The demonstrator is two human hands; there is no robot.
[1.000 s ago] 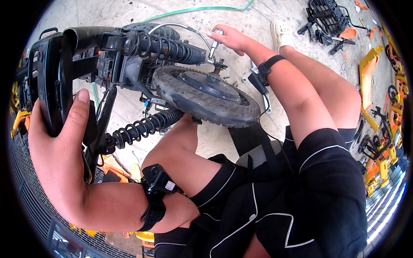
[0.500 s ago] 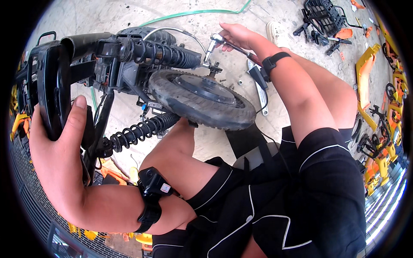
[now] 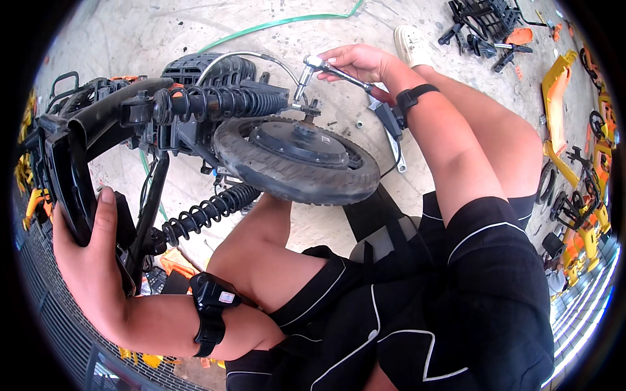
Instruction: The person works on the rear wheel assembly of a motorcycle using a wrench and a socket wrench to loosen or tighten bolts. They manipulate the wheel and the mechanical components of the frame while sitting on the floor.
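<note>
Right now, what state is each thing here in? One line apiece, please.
Left hand: closed around the black frame part.
Right hand: at the ratchet near its head, firmness of grip unclear.
Ratchet: socket pointing down; seating unclear.
Wheel: tilted, tyre on.
Lower coil spring: uncovered, coils spaced apart.
Silver wrench: lying on the floor.
Green hose: curved along the floor.

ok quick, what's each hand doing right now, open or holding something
Left hand: closed around a black frame part.
Right hand: loosely curled at the ratchet wrench, near its head; firm grip cannot be told.
</note>
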